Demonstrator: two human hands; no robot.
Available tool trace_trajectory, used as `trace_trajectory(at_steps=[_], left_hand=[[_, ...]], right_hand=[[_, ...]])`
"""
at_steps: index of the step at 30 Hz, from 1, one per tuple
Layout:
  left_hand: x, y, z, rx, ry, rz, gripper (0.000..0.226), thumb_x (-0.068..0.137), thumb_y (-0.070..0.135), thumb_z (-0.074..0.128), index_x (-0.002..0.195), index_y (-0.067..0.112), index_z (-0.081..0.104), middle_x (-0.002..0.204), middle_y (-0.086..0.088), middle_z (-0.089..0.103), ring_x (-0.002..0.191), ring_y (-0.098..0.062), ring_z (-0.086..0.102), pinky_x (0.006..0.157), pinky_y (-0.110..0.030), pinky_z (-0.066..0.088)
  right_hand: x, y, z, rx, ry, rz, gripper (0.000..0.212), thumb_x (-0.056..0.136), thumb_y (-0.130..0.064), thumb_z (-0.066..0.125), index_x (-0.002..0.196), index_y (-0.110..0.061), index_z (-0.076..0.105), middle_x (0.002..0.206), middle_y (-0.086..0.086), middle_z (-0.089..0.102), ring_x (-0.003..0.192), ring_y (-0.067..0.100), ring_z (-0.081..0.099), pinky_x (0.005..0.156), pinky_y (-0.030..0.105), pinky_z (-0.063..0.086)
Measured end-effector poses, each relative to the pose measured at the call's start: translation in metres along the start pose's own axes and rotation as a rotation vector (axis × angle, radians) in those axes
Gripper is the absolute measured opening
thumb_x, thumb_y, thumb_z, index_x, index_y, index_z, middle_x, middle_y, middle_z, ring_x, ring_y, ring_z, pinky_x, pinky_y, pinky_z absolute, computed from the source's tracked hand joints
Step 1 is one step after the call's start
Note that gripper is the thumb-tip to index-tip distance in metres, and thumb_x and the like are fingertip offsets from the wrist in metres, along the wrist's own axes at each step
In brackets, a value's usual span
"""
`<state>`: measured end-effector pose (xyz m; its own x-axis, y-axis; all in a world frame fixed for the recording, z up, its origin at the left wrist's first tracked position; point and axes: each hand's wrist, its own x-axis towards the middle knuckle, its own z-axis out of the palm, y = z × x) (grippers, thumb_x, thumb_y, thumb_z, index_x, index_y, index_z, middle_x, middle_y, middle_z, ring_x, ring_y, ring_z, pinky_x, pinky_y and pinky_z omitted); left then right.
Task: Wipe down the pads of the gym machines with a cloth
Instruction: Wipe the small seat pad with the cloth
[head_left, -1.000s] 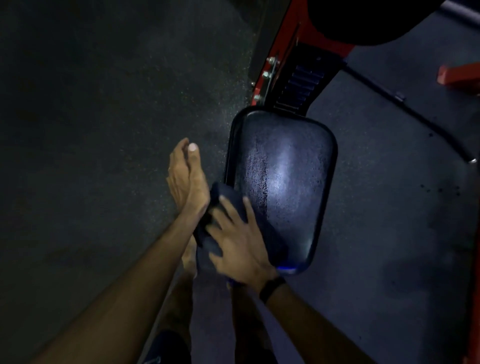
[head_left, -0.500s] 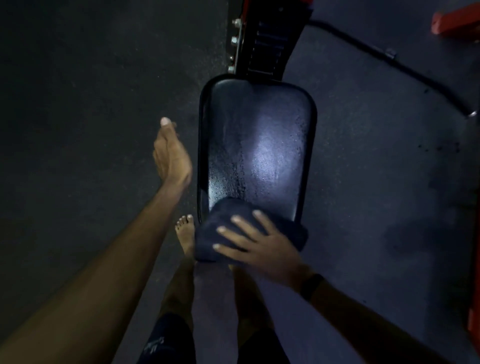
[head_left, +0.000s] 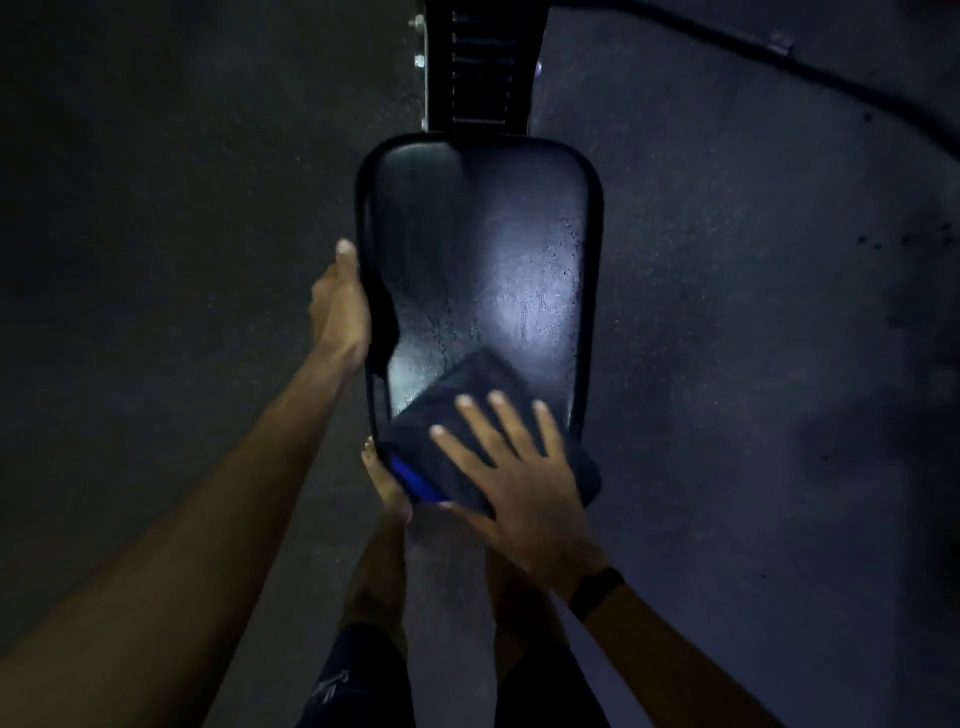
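The pad (head_left: 483, 249) is covered in a black, smooth, glossy material like vinyl or leather; a bright glare is thrown back from its middle, and fine droplets or specks are seen across the sheen. The cloth (head_left: 467, 415) is made of a dark, soft, matt fabric with a slightly napped look, and no light is reflected from it. The frame (head_left: 480, 67) behind the pad is formed of dark painted metal, with bright metal bolts (head_left: 417, 23) set along its left edge. The floor (head_left: 727, 312) is finished in a dull, grainy, speckled surface resembling rubber matting. A matt black band (head_left: 597, 590) is worn at the right wrist.
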<state>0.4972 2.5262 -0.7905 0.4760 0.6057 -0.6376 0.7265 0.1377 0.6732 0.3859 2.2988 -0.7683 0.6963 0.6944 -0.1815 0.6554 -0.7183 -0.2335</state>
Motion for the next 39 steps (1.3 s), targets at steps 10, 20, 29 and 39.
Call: trace_trajectory(at_steps=[10,20,29,39], left_hand=[[-0.025,-0.018,0.023,-0.06,0.125,-0.093,0.075,0.101,0.066,0.019,0.148,0.015,0.048,0.153,-0.009,0.046,0.144,-0.025,0.039,0.121,-0.037,0.025],[-0.039,-0.009,0.027,0.267,0.221,0.067,0.063,0.106,0.054,0.023,0.134,0.009,0.057,0.127,-0.019,0.064,0.12,-0.037,0.056,0.103,-0.046,0.04],[-0.038,-0.01,0.03,0.334,0.229,0.049,0.059,0.107,0.05,0.026,0.128,0.005,0.058,0.123,-0.024,0.063,0.116,-0.041,0.056,0.096,-0.045,0.04],[-0.037,-0.004,0.031,0.313,0.241,0.09,0.065,0.104,0.057,0.023,0.118,0.006,0.061,0.11,-0.016,0.067,0.106,-0.035,0.059,0.096,-0.05,0.044]], right_hand=[[0.217,0.069,-0.04,0.051,0.095,0.636,0.071,0.098,-0.061,0.031,0.16,-0.029,0.017,0.168,0.014,0.008,0.153,0.042,0.005,0.115,0.069,0.012],[0.084,0.068,-0.029,0.163,0.097,0.641,0.065,0.097,-0.055,0.034,0.157,-0.029,0.03,0.166,0.011,0.018,0.152,0.037,0.018,0.117,0.06,0.026],[0.132,0.02,-0.028,0.039,0.061,0.309,0.069,0.095,-0.043,0.037,0.16,-0.028,0.02,0.168,0.009,0.009,0.154,0.034,0.006,0.119,0.062,0.015],[0.154,0.128,-0.035,0.484,0.397,0.705,0.06,0.093,-0.012,0.046,0.152,-0.012,0.04,0.16,0.016,0.031,0.146,0.035,0.03,0.121,0.049,0.026]])
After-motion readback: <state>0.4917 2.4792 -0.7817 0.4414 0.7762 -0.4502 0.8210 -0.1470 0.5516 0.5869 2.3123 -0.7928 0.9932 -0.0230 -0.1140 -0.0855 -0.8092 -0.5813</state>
